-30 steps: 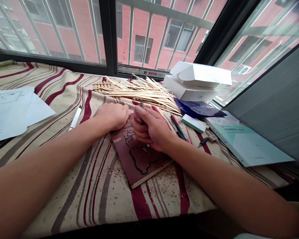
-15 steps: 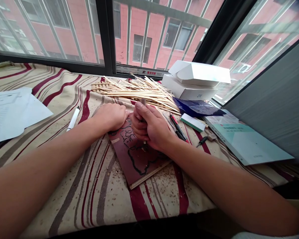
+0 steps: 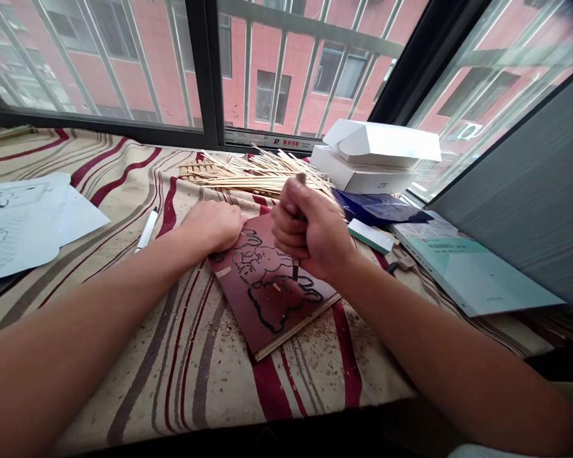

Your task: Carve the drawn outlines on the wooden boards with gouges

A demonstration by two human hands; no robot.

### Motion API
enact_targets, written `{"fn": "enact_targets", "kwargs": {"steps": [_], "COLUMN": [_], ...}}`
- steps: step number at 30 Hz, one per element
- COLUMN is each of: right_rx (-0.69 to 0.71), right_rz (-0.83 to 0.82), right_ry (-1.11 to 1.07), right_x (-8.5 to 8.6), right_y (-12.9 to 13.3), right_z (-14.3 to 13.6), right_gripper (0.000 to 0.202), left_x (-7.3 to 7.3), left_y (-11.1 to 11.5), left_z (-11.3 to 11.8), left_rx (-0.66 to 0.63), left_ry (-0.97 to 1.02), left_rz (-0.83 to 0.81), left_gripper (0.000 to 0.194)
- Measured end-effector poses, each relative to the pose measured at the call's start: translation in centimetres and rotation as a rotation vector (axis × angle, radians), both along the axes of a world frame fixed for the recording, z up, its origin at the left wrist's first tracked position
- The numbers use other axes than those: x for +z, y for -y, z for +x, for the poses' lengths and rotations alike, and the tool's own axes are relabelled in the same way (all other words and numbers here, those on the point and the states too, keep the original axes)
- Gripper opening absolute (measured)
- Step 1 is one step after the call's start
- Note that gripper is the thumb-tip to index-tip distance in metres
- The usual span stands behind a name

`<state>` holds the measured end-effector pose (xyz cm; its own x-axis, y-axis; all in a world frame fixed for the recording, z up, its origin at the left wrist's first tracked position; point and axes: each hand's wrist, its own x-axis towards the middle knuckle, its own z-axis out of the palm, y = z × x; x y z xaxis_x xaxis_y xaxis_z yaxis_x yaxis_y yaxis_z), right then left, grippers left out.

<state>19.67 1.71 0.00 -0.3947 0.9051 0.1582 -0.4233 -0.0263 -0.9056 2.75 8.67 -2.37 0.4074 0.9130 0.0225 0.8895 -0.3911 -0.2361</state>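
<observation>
A reddish-brown wooden board with black-outlined rabbit figures lies at a slant on the striped cloth. My left hand, its fingers curled, grips the board's far left corner. Above the board's right side, my right hand is closed in a fist around an upright carving chisel. The chisel's handle end pokes out over the thumb, and its dark blade points down at the board near a rabbit's ears. Small pale chips lie on the board and crumbs are scattered on the cloth around it.
Thin wooden sticks are heaped behind my hands. White boxes, a dark blue sheet, a white-and-green block and a book are on the right. A white marker and drawn papers lie left.
My right hand with the chisel has moved right and slightly up, uncovering more of the rabbit drawing and the blade. My left hand stays on the board's corner.
</observation>
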Motion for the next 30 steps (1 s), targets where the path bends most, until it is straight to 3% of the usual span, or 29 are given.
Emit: {"fn": "enact_targets", "kwargs": {"steps": [3, 12, 16, 20, 25, 30], "right_rx": [-0.038, 0.048, 0.051, 0.144, 0.034, 0.044], "right_rz": [0.045, -0.001, -0.019, -0.026, 0.047, 0.016], "right_ry": [-0.032, -0.02, 0.003, 0.035, -0.058, 0.019], "right_x": [0.2, -1.7, -1.8, -1.4, -1.1, -1.6], "right_y": [-0.1, -0.1, 0.0, 0.2, 0.1, 0.0], "right_z": [0.2, -2.0, -2.1, -1.6, -1.2, -1.6], "right_gripper": [0.042, 0.039, 0.042, 0.045, 0.043, 0.042], "left_x": [0.1, 0.6, 0.4, 0.2, 0.3, 0.6], "left_y": [0.1, 0.5, 0.3, 0.1, 0.2, 0.6], "left_z": [0.0, 0.2, 0.1, 0.0, 0.1, 0.3], "left_rx": [-0.01, -0.033, -0.04, -0.015, -0.027, -0.014], "left_ry": [-0.004, -0.038, -0.018, 0.008, -0.039, -0.033], "left_rz": [0.0, -0.014, 0.005, -0.017, 0.003, -0.013], "left_gripper": [0.049, 0.045, 0.043, 0.041, 0.046, 0.049]}}
